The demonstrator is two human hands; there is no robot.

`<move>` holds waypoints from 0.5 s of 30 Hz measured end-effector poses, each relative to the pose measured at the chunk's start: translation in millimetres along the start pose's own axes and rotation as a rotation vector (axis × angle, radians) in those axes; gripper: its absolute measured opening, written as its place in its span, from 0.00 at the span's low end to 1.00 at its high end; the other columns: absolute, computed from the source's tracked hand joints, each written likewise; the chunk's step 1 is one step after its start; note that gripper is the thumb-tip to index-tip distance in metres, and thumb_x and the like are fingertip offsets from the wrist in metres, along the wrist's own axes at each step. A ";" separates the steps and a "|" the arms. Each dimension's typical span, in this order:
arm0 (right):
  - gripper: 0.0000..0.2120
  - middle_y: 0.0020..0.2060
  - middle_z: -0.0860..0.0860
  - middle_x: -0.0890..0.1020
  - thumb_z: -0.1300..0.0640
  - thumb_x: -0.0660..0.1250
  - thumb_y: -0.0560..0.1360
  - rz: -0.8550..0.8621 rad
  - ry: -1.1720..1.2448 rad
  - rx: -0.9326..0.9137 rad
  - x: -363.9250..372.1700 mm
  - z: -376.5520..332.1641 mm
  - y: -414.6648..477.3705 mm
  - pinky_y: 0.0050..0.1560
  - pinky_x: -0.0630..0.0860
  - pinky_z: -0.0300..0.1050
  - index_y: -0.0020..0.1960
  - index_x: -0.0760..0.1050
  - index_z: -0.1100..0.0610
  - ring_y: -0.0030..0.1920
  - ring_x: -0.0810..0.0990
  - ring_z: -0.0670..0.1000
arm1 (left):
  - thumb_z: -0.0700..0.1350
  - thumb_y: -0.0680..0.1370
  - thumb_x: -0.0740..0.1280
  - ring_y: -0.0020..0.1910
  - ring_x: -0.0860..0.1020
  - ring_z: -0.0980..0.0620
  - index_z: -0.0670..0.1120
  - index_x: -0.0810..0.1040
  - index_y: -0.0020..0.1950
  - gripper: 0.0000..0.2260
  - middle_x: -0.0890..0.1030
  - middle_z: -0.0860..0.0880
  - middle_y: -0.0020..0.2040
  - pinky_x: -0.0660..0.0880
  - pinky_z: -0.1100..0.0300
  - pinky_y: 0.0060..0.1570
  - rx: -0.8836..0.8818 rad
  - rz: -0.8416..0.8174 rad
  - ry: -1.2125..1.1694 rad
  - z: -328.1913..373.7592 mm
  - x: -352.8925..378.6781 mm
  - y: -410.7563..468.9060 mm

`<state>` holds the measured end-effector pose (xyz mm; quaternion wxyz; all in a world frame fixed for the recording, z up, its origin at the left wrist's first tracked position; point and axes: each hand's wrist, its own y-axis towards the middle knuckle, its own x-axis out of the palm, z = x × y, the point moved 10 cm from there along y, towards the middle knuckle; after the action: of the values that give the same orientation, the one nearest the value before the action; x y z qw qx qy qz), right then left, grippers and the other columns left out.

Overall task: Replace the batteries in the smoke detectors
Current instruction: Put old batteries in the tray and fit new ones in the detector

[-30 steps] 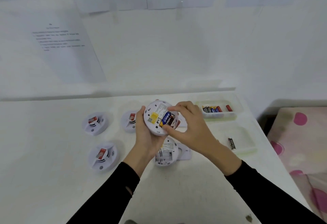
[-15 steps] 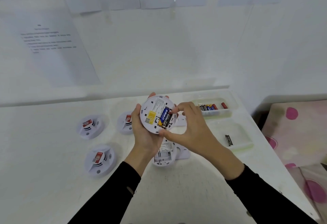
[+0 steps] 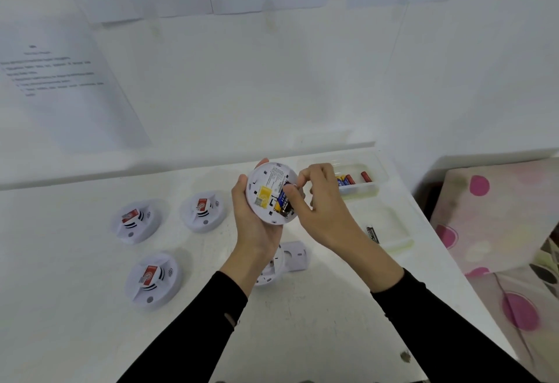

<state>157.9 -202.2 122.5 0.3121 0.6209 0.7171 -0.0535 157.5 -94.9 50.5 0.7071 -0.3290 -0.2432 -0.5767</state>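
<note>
My left hand [image 3: 257, 225] holds a round white smoke detector [image 3: 266, 192] above the table, its back side toward me, with a yellow sticker and an open battery bay. A blue and black battery [image 3: 283, 201] lies in that bay. The thumb and fingers of my right hand [image 3: 320, 210] pinch that battery at its upper end. Another detector [image 3: 272, 270] lies back side up on the table under my wrists, with a loose white cover [image 3: 298, 257] beside it.
Three more detectors [image 3: 152, 280] [image 3: 136, 221] [image 3: 203, 210] sit face up at the left of the white table [image 3: 75, 337]. A clear tray [image 3: 363, 190] at the back right holds several batteries. A nearer tray [image 3: 393, 231] holds one black battery [image 3: 372, 234]. A pink dotted cloth [image 3: 499, 231] lies at the right.
Both hands have lifted the detector slightly toward the back. My right fingers have shifted from the battery's side to pinching its upper end.
</note>
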 end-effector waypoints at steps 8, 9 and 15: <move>0.06 0.40 0.49 0.82 0.59 0.72 0.74 0.265 0.364 0.310 -87.2 73.5 1.9 0.44 0.76 0.42 0.44 0.75 0.53 0.40 0.81 0.49 | 0.58 0.81 0.53 0.67 0.75 0.39 0.48 0.77 0.66 0.23 0.78 0.41 0.67 0.70 0.39 0.67 -0.034 0.010 -0.087 -18.5 9.5 7.9; 0.06 0.40 0.48 0.82 0.59 0.73 0.73 0.220 0.242 0.375 -91.1 95.6 -0.1 0.44 0.76 0.41 0.42 0.76 0.53 0.39 0.81 0.49 | 0.58 0.81 0.53 0.69 0.73 0.38 0.48 0.77 0.67 0.23 0.76 0.41 0.68 0.66 0.37 0.69 -0.033 0.013 -0.100 -21.9 8.1 8.1; 0.04 0.37 0.50 0.83 0.62 0.75 0.69 -0.167 -0.195 0.512 -55.0 172.7 -24.9 0.24 0.66 0.26 0.43 0.82 0.60 0.29 0.77 0.38 | 0.58 0.81 0.53 0.71 0.69 0.34 0.48 0.76 0.66 0.22 0.73 0.39 0.71 0.74 0.39 0.60 -0.062 -0.015 -0.160 -48.6 11.1 8.2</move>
<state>202.6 -335.1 5.0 0.2069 0.6104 0.6954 -0.3178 166.2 -137.5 24.7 0.6707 -0.3939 -0.2837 -0.5609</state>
